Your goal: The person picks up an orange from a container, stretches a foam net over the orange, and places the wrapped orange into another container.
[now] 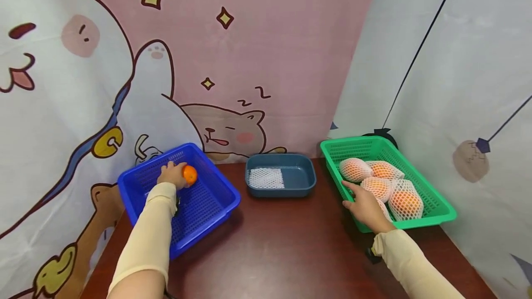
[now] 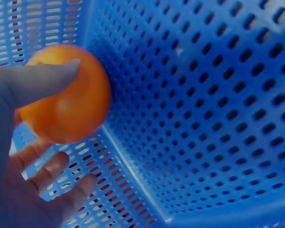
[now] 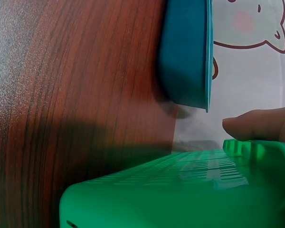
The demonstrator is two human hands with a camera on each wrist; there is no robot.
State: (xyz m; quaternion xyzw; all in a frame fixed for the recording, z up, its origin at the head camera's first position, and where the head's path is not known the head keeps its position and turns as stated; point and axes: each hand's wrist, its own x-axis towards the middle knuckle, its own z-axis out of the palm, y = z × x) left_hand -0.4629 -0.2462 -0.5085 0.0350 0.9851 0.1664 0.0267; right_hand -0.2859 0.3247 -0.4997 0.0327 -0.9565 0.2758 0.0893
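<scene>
Inside the blue plastic basket [image 1: 208, 206], my left hand [image 1: 172, 175] grips a bare orange [image 1: 190, 175]. The left wrist view shows the thumb across the front of the orange [image 2: 71, 102] and the other fingers at its lower side. My right hand [image 1: 365, 207] is at the left side of the green basket [image 1: 441, 211], its index finger stretched toward the fruit. In the right wrist view the thumb [image 3: 259, 124] shows just over the rim of that basket. Several orange fruits [image 1: 406, 201] in white foam nets lie in the green basket, one partly hidden by the hand.
Between the baskets stands a dark blue tray [image 1: 300, 178] with white foam net sleeves [image 1: 266, 178] in its left half. All three containers are on a brown wooden table [image 1: 282, 253]. A cartoon-printed cloth [image 1: 291, 59] hangs behind and at both sides.
</scene>
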